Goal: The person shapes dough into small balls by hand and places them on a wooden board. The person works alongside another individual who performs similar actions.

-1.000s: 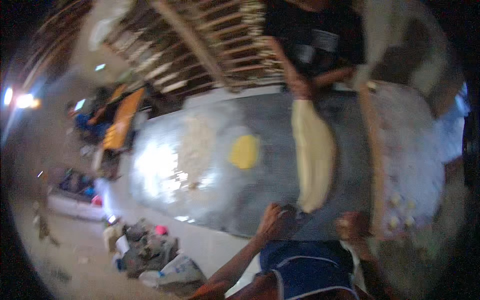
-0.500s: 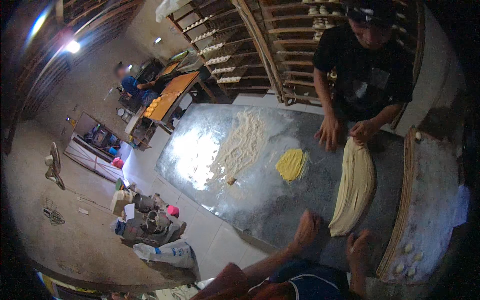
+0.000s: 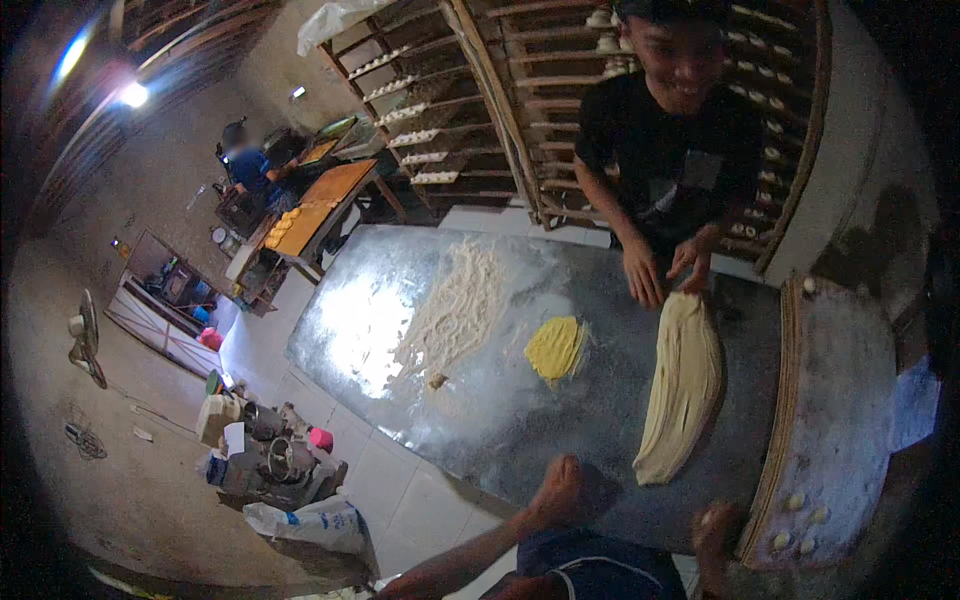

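Note:
A long, folded strip of pale dough lies lengthwise on the grey metal-topped table. My left hand is at the table's near edge, left of the dough and apart from it, its fingers curled into a fist. Just right of the dough's near end is my right hand, also curled closed; whatever it may hold is hidden. Across the table, a co-worker in a black shirt has a left hand and a right hand by the dough's far end. A flattened yellow, greasy-looking mound sits left of the dough.
Flour is spread at the table's left, near a small brown lump. A floured tray or board with several small dough balls flanks the right side. Racks stand behind. Another person works at a wooden table.
Both my hands have drawn back from the dough toward the near edge. The co-worker has straightened up and let go of the dough's far end. The whole view has shifted slightly.

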`<state>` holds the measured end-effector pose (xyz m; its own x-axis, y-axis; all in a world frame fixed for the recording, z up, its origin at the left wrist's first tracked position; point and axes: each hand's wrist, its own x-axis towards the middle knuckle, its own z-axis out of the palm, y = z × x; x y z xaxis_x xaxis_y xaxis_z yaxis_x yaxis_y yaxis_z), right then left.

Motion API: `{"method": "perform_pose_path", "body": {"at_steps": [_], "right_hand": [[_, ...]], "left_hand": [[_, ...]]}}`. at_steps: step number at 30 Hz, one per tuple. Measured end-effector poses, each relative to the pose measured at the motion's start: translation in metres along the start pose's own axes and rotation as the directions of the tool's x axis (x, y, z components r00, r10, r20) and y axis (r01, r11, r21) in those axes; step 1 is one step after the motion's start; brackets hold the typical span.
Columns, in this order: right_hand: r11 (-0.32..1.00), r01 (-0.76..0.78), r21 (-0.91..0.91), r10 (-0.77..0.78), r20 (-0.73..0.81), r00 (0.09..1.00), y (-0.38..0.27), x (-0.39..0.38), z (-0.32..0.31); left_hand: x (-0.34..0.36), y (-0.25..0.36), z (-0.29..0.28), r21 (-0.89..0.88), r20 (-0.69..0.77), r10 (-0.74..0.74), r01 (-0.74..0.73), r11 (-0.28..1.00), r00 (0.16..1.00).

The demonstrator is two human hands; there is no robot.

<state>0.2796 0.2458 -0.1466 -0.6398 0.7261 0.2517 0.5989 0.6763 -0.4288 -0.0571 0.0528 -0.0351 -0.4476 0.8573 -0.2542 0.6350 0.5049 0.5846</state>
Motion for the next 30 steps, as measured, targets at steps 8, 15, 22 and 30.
{"method": "perform_pose_path", "body": {"at_steps": [8,15,22,30], "right_hand": [[0.966,0.079,-0.246,-0.117,-0.144,0.983,0.020,-0.032,0.039],[0.985,0.086,-0.147,-0.068,0.121,0.990,-0.072,0.031,-0.062],[0.933,-0.159,0.324,0.280,-0.373,0.885,-0.069,0.009,-0.224],[0.799,-0.565,0.206,0.544,-0.649,0.532,0.079,-0.040,-0.276]], "left_hand": [[-0.008,-0.032,-0.010,0.079,-0.140,0.197,-0.187,0.979,0.970],[0.028,0.078,-0.078,-0.001,0.272,0.444,-0.461,0.887,0.854],[0.080,0.388,0.010,-0.303,-0.041,0.897,-0.861,0.408,0.439],[0.162,0.491,0.252,-0.414,0.406,0.846,-0.756,0.507,0.345]]}}
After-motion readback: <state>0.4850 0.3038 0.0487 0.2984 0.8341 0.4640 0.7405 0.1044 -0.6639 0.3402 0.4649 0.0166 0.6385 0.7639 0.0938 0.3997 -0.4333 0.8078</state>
